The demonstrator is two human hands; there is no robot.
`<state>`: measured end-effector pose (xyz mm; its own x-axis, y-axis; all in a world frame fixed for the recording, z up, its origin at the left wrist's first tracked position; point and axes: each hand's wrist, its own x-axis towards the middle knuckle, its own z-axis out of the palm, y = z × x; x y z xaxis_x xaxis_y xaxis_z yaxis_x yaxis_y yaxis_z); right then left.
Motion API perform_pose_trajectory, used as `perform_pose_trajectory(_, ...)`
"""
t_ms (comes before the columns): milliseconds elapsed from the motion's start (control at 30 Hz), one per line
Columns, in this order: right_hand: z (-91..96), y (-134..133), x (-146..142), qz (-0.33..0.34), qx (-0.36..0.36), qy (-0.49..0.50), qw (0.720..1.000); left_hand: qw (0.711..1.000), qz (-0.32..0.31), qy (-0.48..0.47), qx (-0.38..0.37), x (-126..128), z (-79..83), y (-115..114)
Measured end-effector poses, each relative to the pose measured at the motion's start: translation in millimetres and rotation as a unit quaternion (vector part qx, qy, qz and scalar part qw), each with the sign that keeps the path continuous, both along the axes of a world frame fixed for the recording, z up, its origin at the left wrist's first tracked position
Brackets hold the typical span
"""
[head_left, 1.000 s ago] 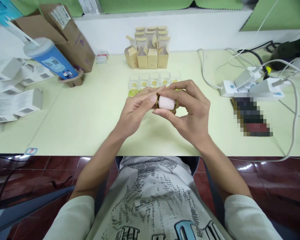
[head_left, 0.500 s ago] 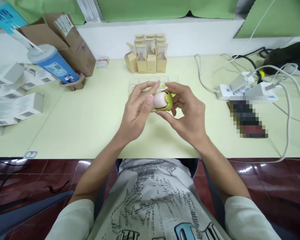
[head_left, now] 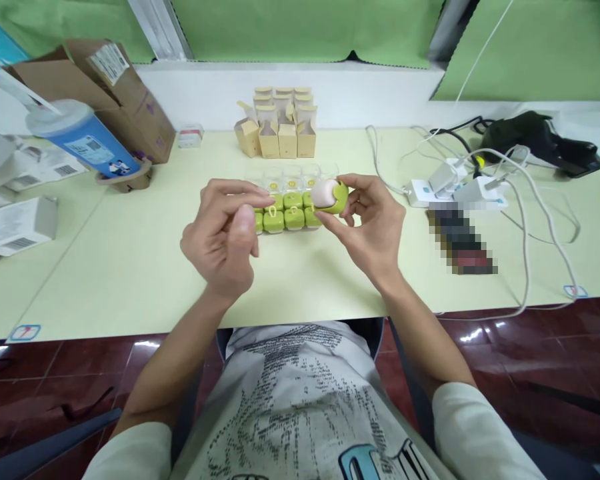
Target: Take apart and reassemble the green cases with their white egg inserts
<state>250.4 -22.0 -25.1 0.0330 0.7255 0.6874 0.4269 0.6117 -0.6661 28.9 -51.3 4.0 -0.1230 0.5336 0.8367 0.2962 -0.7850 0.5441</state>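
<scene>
My right hand grips a small rounded green holder between thumb and fingers, above the table. A smooth pale pink rounded piece sits in the holder and faces left. To the left, my left hand hangs in the air, apart from the holder. Its index finger is stretched out, the thumb is raised away from it, and I see nothing held there. Rows of small green rounded cases with little loops on top lie between and behind my hands, partly covered by them. Behind these are clear plastic boxes with yellow marks.
Open cardboard boxes stand against the wall. At the left are white cartons, a blue canister and a brown carton. A power strip, cables and a pixelated dark item lie to the right.
My left hand has come off the pink piece and moved left. The right hand still holds the green holder. The view has shifted, and the rows of green cases now show.
</scene>
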Motion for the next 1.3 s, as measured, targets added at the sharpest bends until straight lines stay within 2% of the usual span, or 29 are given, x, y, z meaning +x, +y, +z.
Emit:
perform_pose_trajectory(67,5.6,-0.7,4.6,-0.015,0.021,-0.029,0.999,1.000,-0.003,0.004,-0.021,-2.9,-0.5,3.2)
perform_pose_trajectory(167,11.4,-4.9,3.0,-0.001,0.052,-0.076,0.996,0.993,-0.028,0.111,-0.027,-2.7,-6.2,13.9)
perform_pose_trajectory(233,10.8,-6.8,-0.7,0.016,0.062,-0.080,0.995,0.988,-0.036,0.146,-0.019,-0.3,-10.0,17.4)
perform_pose_trajectory(333,7.2,-4.3,4.4,0.015,0.052,-0.050,0.997,0.997,-0.014,0.077,-0.015,-0.6,-8.1,10.9)
perform_pose_trajectory(400,8.7,1.8,20.3,0.012,0.033,-0.036,0.999,0.999,0.013,0.044,-0.014,-8.0,-0.8,4.1)
perform_pose_trajectory(467,14.7,12.0,43.5,0.018,0.001,-0.065,0.998,0.998,0.021,0.056,-0.020,-22.8,8.2,4.0)
perform_pose_trajectory(567,23.9,34.1,77.1,0.040,-0.044,-0.182,0.981,0.994,0.010,0.101,-0.051,-54.3,15.2,26.6)
perform_pose_trajectory(667,19.8,56.2,92.5,0.076,-0.074,-0.267,0.958,0.990,0.028,0.115,-0.071,-83.6,3.1,68.3)
perform_pose_trajectory(733,9.1,64.6,92.1,0.093,-0.090,-0.298,0.946,0.990,0.066,0.095,-0.080,-96.2,-14.6,92.4)
perform_pose_trajectory(800,-3.0,66.6,87.7,0.109,-0.093,-0.313,0.939,0.986,0.101,0.055,-0.123,-102.9,-34.1,105.8)
perform_pose_trajectory(900,-15.6,64.1,82.4,0.126,-0.085,-0.314,0.937,0.968,0.130,0.064,-0.207,-105.4,-55.1,108.0)
perform_pose_trajectory(967,-19.1,63.6,81.8,0.131,-0.082,-0.307,0.939,0.956,0.130,0.083,-0.250,-103.4,-60.5,104.3)
perform_pose_trajectory(1100,-22.8,68.7,83.6,0.141,-0.089,-0.289,0.943,0.946,0.100,0.069,-0.301,-92.9,-59.3,98.0)
perform_pose_trajectory(1300,-27.9,75.1,83.1,0.157,-0.099,-0.271,0.944,0.942,0.059,0.030,-0.330,-80.8,-57.2,92.3)
